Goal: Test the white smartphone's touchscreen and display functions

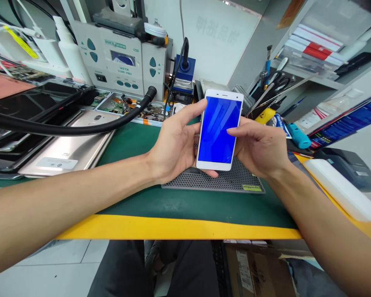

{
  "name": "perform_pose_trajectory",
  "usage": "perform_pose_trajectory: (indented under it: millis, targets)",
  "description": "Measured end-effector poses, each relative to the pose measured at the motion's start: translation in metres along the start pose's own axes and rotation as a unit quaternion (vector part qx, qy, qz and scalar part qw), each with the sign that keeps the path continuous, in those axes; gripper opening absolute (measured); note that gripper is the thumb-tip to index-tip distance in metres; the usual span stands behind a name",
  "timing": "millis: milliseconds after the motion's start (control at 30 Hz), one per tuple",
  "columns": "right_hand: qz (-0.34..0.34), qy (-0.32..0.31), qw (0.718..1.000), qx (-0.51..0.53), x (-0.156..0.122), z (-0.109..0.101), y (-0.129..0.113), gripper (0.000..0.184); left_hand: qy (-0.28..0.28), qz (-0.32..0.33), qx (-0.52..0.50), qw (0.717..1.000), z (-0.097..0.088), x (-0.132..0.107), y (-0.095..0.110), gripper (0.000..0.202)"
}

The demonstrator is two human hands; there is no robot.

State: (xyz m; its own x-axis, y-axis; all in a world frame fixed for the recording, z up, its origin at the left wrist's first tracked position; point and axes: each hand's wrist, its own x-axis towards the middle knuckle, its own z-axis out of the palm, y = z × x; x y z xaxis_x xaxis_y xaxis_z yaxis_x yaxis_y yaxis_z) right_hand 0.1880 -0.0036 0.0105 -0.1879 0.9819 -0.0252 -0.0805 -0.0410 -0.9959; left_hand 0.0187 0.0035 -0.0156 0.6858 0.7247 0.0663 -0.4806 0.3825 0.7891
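A white smartphone (219, 128) with a plain blue lit screen is held upright between both my hands, above a grey honeycomb mat (231, 181) on the green bench. My left hand (176, 144) grips its left edge, thumb lying along the side, fingers behind. My right hand (259, 148) holds the right edge, with its thumb resting on the screen's right border.
A black flexible hose (64, 128) crosses phone backs and tablets (71, 148) stacked at the left. A grey rework station (120, 62) and a parts tray (132, 108) stand behind. Scissors and tools (275, 86) sit at the right, beside a white bar (343, 189). The bench has a yellow front edge (179, 227).
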Motion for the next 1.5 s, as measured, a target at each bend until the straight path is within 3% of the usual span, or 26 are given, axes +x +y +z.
perform_pose_trajectory:
  millis: [233, 600, 733, 1100, 1500]
  targets:
    - [-0.027, -0.034, 0.999, -0.03, 0.0014, -0.0061, 0.0037, 0.031, -0.013, 0.018, -0.005, 1.0, -0.0004, 0.0009, -0.0011, 0.054]
    - [-0.041, -0.049, 0.996, -0.054, -0.0013, -0.0052, 0.0018, 0.021, -0.007, 0.007, -0.003, 1.0, 0.0038, -0.0001, 0.0012, 0.056]
    - [-0.039, -0.061, 0.994, -0.077, -0.0012, -0.0024, 0.0017, 0.026, -0.021, 0.003, -0.006, 1.0, 0.003, 0.0008, 0.0007, 0.056]
    - [-0.034, -0.027, 0.998, -0.046, 0.0011, -0.0045, 0.0039, 0.033, -0.028, 0.026, 0.014, 0.999, -0.0008, 0.001, -0.0014, 0.054]
    - [-0.028, -0.01, 1.0, -0.009, 0.0006, -0.0035, 0.0035, 0.027, -0.014, 0.031, 0.029, 0.999, -0.0015, 0.0011, -0.0035, 0.055]
